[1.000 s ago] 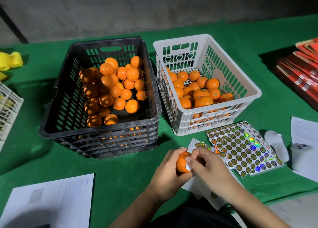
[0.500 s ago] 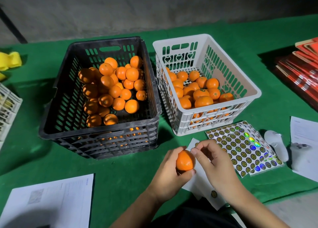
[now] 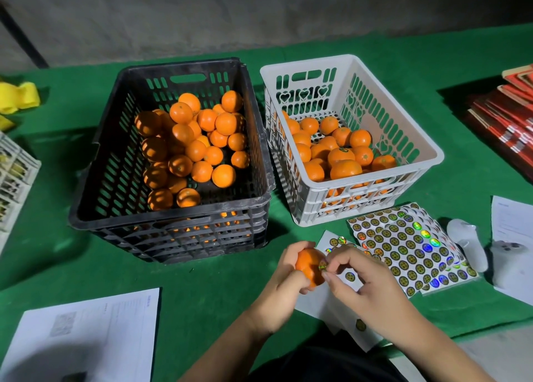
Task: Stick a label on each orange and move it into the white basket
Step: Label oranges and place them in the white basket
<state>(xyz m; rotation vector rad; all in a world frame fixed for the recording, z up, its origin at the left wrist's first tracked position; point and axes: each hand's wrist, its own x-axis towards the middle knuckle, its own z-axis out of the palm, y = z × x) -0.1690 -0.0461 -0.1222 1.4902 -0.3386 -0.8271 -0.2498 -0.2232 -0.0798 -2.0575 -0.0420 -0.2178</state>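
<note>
Two crates, one black [image 3: 170, 208] and one white [image 3: 354, 208], two hands, roughly forty-five oranges.

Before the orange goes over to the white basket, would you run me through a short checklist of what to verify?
1. Orange held securely: ok, the left hand grips it above the green cloth.
2. Label on the orange: ok, a shiny round one sits on its right side.
3. Label pressed flat: cannot tell, the right hand fingertips are at its edge.
4. Room in the white basket: ok, oranges cover only its floor.
5. Path to the basket: ok, only the flat sticker sheets lie between.
</note>
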